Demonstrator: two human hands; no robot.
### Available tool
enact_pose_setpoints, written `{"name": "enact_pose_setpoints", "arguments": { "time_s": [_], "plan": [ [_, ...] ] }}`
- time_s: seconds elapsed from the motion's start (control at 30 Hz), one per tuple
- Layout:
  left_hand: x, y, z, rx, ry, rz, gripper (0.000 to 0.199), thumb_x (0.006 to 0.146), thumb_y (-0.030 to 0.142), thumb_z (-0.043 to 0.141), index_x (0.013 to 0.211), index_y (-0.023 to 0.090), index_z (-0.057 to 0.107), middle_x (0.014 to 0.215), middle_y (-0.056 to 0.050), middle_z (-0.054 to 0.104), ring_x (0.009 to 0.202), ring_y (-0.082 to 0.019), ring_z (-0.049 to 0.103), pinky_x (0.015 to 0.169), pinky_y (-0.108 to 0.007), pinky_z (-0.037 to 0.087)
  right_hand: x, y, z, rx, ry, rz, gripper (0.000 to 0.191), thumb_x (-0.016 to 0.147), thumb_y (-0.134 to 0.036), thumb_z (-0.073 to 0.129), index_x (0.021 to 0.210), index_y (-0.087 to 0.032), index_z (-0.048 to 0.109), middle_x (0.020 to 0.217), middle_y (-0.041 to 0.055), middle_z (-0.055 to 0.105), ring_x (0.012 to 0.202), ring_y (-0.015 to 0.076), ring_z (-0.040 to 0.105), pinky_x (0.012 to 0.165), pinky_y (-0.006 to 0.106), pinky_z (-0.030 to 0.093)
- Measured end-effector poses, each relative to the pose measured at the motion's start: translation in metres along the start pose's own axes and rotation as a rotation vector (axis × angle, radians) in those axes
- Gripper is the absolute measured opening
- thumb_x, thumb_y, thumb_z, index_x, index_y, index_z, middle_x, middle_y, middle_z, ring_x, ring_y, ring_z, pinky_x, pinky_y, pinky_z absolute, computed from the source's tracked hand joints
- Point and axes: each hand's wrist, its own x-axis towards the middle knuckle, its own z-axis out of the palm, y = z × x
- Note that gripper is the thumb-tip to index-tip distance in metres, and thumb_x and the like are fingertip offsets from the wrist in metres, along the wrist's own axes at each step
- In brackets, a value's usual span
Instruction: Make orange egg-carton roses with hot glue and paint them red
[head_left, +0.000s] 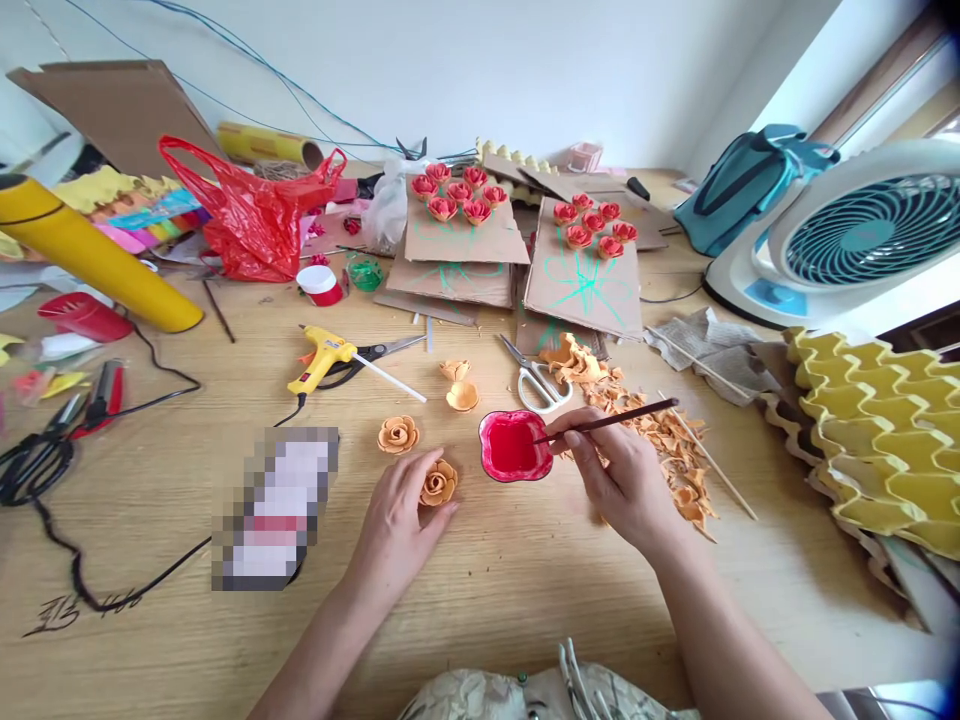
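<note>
My right hand [619, 470] pinches a dark thin paintbrush [626, 417], its tip over the right side of a small dish of red paint [514, 446]. My left hand [409, 515] curves around an orange paper rose [439, 483] on the table, thumb and fingers at its edges. A second orange rose [398, 435] lies just above that hand. Beyond it are two loose orange petal cups, one [463, 396] in front of the other [454, 370]. White-handled scissors [541, 385] lie behind the paint dish.
Orange scraps [675, 450] and a wooden stick [716, 465] lie at right, beside yellow egg trays [877, 430]. A yellow glue gun [321, 358] and a blurred-out phone [277, 510] are at left. Red flowers [459, 192] stand on cardboard [465, 235] at the back, near a fan [862, 230].
</note>
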Motion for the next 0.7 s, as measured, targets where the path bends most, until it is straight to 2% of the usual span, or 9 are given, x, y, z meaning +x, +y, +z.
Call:
{"name": "enact_pose_setpoints", "arguments": {
  "time_s": [0.07,0.13,0.23,0.3,0.37,0.43,0.5,0.57,0.7],
  "plan": [
    [0.0,0.001,-0.004,0.023,0.002,0.028,0.053,0.092,0.031,0.069,0.142,0.028,0.051,0.139,-0.011,0.061,0.132,-0.03,0.058,0.113,-0.05,0.048,0.002,0.0,0.004,-0.034,-0.004,-0.043,0.019,0.108,-0.024,0.044,0.103,-0.023,0.062,0.097,0.0074,0.073,0.086,0.0204,0.071,0.076,0.031,0.054],
    [0.002,0.004,-0.011,0.063,0.053,0.049,0.05,0.095,0.034,0.066,0.142,0.028,0.051,0.138,-0.011,0.06,0.131,-0.03,0.058,0.113,-0.049,0.048,0.004,-0.001,0.008,-0.06,-0.022,-0.067,0.021,0.108,-0.023,0.042,0.1,-0.023,0.061,0.098,0.0087,0.072,0.087,0.0215,0.069,0.076,0.032,0.053],
    [0.011,0.004,-0.025,0.131,0.157,0.061,0.04,0.099,0.032,0.059,0.138,0.027,0.054,0.132,-0.011,0.062,0.126,-0.029,0.061,0.111,-0.047,0.049,0.006,-0.003,0.014,-0.045,-0.092,-0.022,0.022,0.108,-0.025,0.042,0.096,-0.023,0.061,0.092,0.0083,0.07,0.08,0.0209,0.067,0.07,0.031,0.051],
    [0.02,0.0,-0.034,0.174,0.179,0.06,0.039,0.1,0.031,0.057,0.138,0.026,0.053,0.129,-0.011,0.063,0.123,-0.029,0.061,0.109,-0.047,0.05,0.008,-0.004,0.016,0.008,-0.131,0.016,0.023,0.108,-0.027,0.044,0.095,-0.023,0.062,0.087,0.0066,0.071,0.077,0.0199,0.067,0.068,0.03,0.05],
    [0.03,-0.006,-0.04,0.226,0.187,0.067,0.039,0.099,0.03,0.056,0.138,0.024,0.053,0.13,-0.013,0.061,0.124,-0.03,0.06,0.109,-0.049,0.05,0.009,-0.005,0.017,0.045,-0.127,0.017,0.022,0.108,-0.027,0.044,0.099,-0.022,0.063,0.09,0.0067,0.073,0.081,0.0205,0.069,0.073,0.031,0.052],
    [0.038,-0.012,-0.041,0.274,0.166,0.066,0.041,0.099,0.03,0.055,0.138,0.02,0.052,0.133,-0.015,0.06,0.126,-0.032,0.058,0.109,-0.05,0.049,0.01,-0.005,0.017,0.03,-0.091,0.007,0.021,0.107,-0.025,0.044,0.102,-0.022,0.064,0.095,0.0081,0.074,0.085,0.0216,0.07,0.077,0.032,0.052],
    [0.044,-0.016,-0.04,0.301,0.129,0.061,0.041,0.098,0.03,0.054,0.138,0.018,0.052,0.135,-0.017,0.059,0.128,-0.033,0.057,0.11,-0.05,0.049,0.01,-0.004,0.016,-0.001,-0.086,0.013,0.023,0.107,-0.025,0.044,0.099,-0.021,0.065,0.092,0.0079,0.074,0.082,0.0213,0.069,0.074,0.032,0.051],
    [0.048,-0.018,-0.038,0.305,0.086,0.055,0.042,0.098,0.029,0.053,0.139,0.019,0.052,0.136,-0.016,0.06,0.129,-0.033,0.057,0.11,-0.051,0.049,0.01,-0.004,0.015,0.007,-0.126,0.033,0.025,0.107,-0.026,0.044,0.094,-0.022,0.065,0.088,0.0064,0.073,0.077,0.0201,0.068,0.07,0.031,0.05],
    [0.053,-0.019,-0.034,0.3,0.031,0.025,0.044,0.096,0.029,0.055,0.139,0.021,0.052,0.135,-0.015,0.062,0.126,-0.033,0.059,0.107,-0.052,0.05,0.011,-0.006,0.015,0.02,-0.111,0.014,0.023,0.107,-0.026,0.045,0.1,-0.022,0.066,0.096,0.0073,0.075,0.084,0.0213,0.07,0.076,0.032,0.051]
  ]
}}
